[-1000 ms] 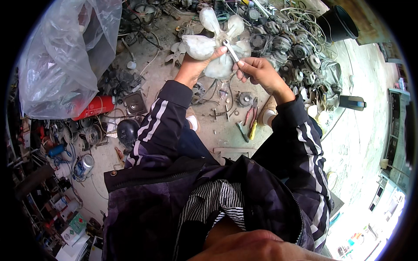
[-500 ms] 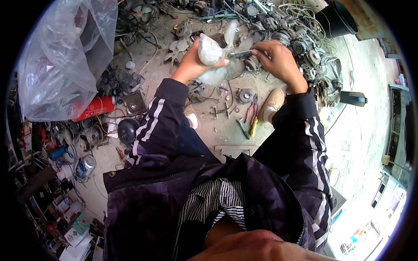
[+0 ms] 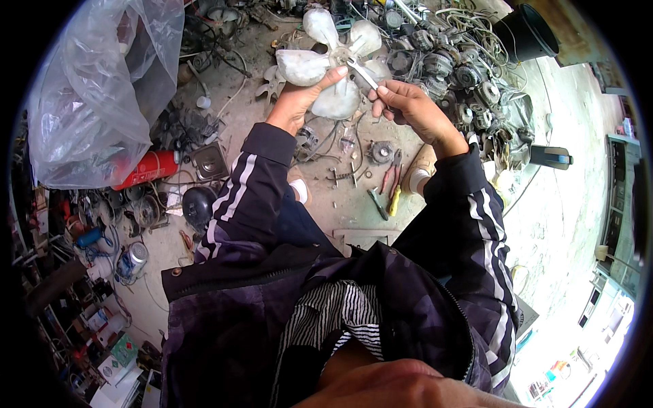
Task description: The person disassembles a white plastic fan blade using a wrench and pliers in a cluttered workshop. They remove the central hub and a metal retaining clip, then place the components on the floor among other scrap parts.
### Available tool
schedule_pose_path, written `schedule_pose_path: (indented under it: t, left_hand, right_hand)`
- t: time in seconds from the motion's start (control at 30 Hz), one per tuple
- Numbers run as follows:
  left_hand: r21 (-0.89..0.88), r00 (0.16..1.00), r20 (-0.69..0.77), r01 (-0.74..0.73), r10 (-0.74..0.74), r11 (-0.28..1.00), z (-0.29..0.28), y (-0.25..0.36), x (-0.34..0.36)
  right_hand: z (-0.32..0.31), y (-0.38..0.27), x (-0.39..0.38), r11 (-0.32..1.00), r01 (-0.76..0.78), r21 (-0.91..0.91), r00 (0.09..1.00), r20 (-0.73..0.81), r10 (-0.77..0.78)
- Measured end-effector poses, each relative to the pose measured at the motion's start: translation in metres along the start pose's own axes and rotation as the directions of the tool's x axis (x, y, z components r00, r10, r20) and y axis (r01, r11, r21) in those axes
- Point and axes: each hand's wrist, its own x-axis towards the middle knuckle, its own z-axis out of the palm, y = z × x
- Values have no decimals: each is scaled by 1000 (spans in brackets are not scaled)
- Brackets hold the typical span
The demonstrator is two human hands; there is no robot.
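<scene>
Many motors [image 3: 439, 64] near fan [image 3: 341, 54], bucket [image 3: 522, 34], plastic bag [image 3: 102, 95]

Grey floor [image 3: 350, 216] beneath hand tools [image 3: 394, 203] (1 yellow-handled), tangled cables [image 3: 477, 28], heaped machine parts [image 3: 468, 76].

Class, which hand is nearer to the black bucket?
Right. The right hand, gripping the wrench, is to the picture's lower left of the black bucket; the left hand, holding the fan, is farther left.

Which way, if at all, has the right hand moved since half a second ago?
Yes: the right hand has shifted left, farther from the black bucket.
</scene>
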Motion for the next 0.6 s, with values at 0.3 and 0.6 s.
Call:
schedule_pose_path:
  t: [0.3, 0.6]
  left_hand:
    - [30, 1000, -19, -22, 23, 999, 2, -4, 0]
    - [43, 1000, -5, -20, 20, 999, 3, -7, 1]
  right_hand:
    - [7, 1, 0, 999, -23, -46, 998, -58, 20]
    - [4, 7, 2, 989, -25, -143, 997, -71, 15]
